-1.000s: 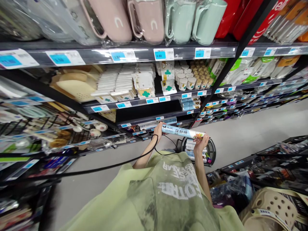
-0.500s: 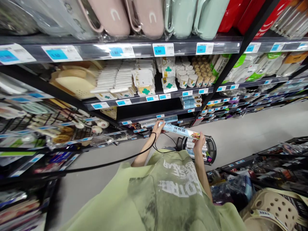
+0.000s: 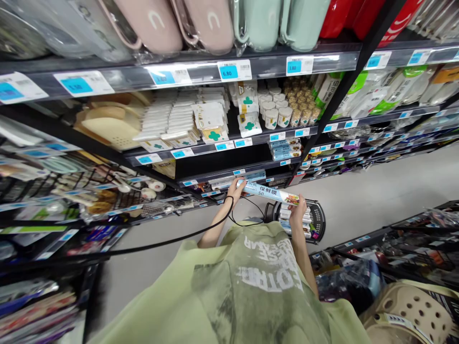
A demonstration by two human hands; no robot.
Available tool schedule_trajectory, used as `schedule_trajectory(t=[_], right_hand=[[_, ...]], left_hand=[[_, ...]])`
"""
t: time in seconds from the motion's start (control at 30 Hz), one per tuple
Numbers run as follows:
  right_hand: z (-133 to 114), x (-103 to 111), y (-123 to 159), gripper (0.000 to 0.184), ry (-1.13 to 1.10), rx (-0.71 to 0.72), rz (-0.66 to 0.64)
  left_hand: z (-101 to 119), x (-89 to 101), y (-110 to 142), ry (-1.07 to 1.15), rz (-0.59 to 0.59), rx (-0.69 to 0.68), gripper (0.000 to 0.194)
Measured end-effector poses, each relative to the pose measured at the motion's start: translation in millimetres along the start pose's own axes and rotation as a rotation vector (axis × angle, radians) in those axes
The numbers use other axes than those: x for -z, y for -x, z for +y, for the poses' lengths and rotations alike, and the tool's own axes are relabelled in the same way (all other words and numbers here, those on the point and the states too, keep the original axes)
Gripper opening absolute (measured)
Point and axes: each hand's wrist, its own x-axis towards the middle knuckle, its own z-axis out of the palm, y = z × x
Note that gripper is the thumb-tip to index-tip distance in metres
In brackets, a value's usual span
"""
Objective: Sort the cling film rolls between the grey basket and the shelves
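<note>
I hold a long white and blue roll box of cling film (image 3: pixel 269 192) with both hands, level in front of the lower shelves. My left hand (image 3: pixel 235 189) grips its left end close to a low shelf with similar boxes (image 3: pixel 229 182). My right hand (image 3: pixel 297 211) grips the right end, which bears a food picture. Below the roll stands a black shopping basket (image 3: pixel 315 222) on the floor, with several like rolls inside it. A black cable hangs round my left wrist.
Black store shelves (image 3: pixel 201 76) run across the view with pink and green mugs (image 3: pixel 211 21) on top, white packets and small cups below, blue price tags along the edges. More rolls (image 3: pixel 286 150) lie on a middle shelf. A grey aisle floor (image 3: pixel 376 191) runs to the right; a beige perforated item (image 3: pixel 409 306) sits at the lower right.
The roll and both hands have moved slightly up and towards the low shelf, the left end now nearer the shelf edge. The view has tilted a little.
</note>
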Motion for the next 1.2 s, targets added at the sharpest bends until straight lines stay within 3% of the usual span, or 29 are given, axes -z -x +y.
schedule_trajectory(t=[0.27,0.47,0.57,0.63,0.73,0.87,1.03,1.2], right_hand=[[0,3,-3,0.044,-0.01,0.001,-0.003],[-4,9,5,0.048,0.025,0.08,0.055],[-2,10,13,0.054,0.098,0.11,0.087],[3,8,18,0.058,0.14,0.107,0.115],[12,7,25,0.063,0.162,0.06,0.154],[23,17,35,0.066,0.137,0.011,0.222],[37,37,43,0.067,0.158,-0.022,0.345],[59,37,44,0.071,0.168,-0.067,0.385]], left_hand=[[5,-5.3,-7,-0.149,0.011,-0.059,0.03],[12,-7.4,-9,-0.383,0.003,-0.27,0.024],[14,-16.6,-8,-0.658,-0.194,-0.496,0.025],[12,-26.9,-6,-0.847,-0.46,-0.63,0.031],[6,-44.5,-4,-1.029,-0.774,-0.673,0.049],[-5,-64.1,1,-1.162,-0.883,-0.654,0.057],[-21,-82.8,2,-1.132,-1.109,-0.757,0.059],[-39,-92.0,-11,-1.143,-1.172,-0.722,0.065]])
